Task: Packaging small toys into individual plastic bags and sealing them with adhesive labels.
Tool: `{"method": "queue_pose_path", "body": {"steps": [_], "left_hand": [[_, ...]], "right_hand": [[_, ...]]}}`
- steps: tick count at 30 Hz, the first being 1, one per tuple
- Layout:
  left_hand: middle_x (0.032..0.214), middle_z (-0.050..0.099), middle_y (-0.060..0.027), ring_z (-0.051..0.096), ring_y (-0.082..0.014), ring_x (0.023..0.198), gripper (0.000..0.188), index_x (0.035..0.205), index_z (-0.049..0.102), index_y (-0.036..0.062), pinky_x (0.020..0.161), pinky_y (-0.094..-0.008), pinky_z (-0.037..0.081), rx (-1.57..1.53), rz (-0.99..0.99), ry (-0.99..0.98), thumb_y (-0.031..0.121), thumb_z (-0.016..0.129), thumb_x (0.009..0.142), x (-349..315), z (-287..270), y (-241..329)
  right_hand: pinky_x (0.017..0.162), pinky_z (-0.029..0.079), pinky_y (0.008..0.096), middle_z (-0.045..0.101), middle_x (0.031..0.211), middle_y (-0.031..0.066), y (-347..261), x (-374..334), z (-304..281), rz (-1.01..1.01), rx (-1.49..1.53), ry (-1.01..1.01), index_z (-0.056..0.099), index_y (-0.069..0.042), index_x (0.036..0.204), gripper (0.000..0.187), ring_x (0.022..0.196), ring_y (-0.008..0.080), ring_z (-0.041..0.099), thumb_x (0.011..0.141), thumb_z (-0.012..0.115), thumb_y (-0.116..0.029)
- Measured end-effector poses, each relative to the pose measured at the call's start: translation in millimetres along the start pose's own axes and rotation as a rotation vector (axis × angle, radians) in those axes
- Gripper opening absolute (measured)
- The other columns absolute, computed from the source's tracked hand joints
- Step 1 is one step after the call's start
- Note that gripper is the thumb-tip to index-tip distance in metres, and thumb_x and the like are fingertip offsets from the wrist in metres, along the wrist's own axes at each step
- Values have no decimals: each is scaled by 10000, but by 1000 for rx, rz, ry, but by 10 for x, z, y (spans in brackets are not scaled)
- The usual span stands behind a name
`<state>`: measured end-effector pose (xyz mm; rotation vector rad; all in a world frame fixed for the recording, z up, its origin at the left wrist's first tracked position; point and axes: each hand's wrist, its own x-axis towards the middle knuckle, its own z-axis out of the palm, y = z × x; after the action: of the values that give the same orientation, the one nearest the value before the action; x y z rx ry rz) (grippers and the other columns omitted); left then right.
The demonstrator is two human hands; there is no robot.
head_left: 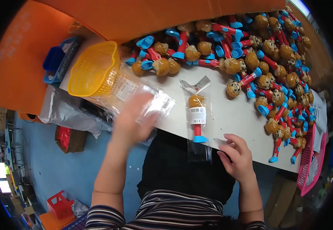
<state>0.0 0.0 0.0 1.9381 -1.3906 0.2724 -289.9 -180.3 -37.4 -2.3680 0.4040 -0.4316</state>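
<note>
A toy figure with a round brown head, red body and blue foot lies inside a transparent plastic bag, a white barcode label across it. The bag's lower end hangs over the table edge. Just right of it, my right hand is held with bent fingers apart and nothing in them. My left hand, smeared by motion, is over the near edge of a pile of transparent bags. Whether its fingers grip a bag cannot be made out.
Many loose toy figures cover the white table at the back and right. A yellow basket stands at the left, near a blue box. Orange board walls the far side; a pink basket is at the right edge.
</note>
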Motion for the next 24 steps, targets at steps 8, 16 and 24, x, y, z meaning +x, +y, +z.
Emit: {"method": "queue_pose_path", "body": {"steps": [8,16,24], "left_hand": [[1198,523,-131,601,-242,856,547,1211,644,146,753,-330,532,-284,86,-187,40,812,702,-726,799,529],[1217,635,-173,680,-283,924,442,1152,659,66,733,-338,558,-277,144,-6,-2,769,729,-796,996,630],[1197,634,-177,676,-313,990,322,1057,685,51,822,-350,575,-466,67,2,-33,739,751,-758,962,767]], "right_hand": [[816,523,422,576,1248,142,-24,376,-41,-511,-221,26,656,-139,957,292,991,343,623,714,786,-42],[865,509,445,585,1252,166,70,380,-79,-437,-173,-103,644,-80,940,238,1032,372,614,728,730,-15],[995,430,480,543,1326,231,-438,-3,-153,-103,-123,142,686,-53,904,195,1170,438,523,719,724,-4]]}}
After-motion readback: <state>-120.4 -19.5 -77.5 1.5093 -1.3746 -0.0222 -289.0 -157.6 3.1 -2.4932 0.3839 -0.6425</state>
